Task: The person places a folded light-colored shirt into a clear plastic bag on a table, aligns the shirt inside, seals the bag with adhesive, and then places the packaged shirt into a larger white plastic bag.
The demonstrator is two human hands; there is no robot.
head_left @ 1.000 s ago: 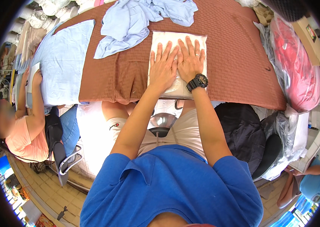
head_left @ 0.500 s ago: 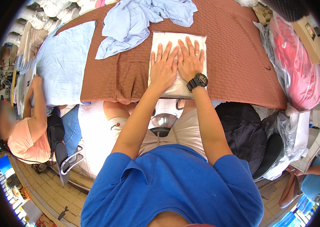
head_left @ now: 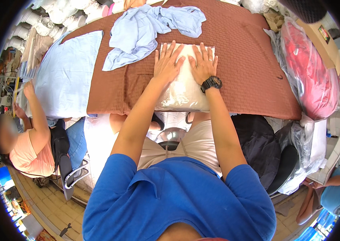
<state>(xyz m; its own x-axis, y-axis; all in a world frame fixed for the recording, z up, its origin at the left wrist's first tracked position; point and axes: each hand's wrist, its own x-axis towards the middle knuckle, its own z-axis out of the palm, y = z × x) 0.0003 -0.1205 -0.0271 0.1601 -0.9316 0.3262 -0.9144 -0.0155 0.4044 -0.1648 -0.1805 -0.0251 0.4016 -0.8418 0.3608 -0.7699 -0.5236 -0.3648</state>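
Observation:
A folded white garment in a clear plastic bag (head_left: 184, 94) lies flat at the front edge of the brown cloth-covered table. My left hand (head_left: 168, 66) rests on the bag's far left side, fingers spread and pointing away from me. On its far right side lies my right hand (head_left: 203, 68), also flat with fingers apart, a black watch (head_left: 211, 83) on that wrist. Between the two hands the plastic shows a strip of white. Its near part is shiny and slightly puffed. A crumpled light blue garment (head_left: 134, 36) lies just beyond my left hand.
A light blue cloth (head_left: 71, 72) is spread over the table's left end, where a co-worker in an orange shirt (head_left: 29, 154) sits. Red goods in clear plastic (head_left: 308, 68) stand at the right beside a cardboard box (head_left: 322, 44). A black bag (head_left: 254, 144) sits near my right side.
My hands have moved apart, from nearly touching at the bag's middle to its two sides. The co-worker at the left has shifted their hands apart.

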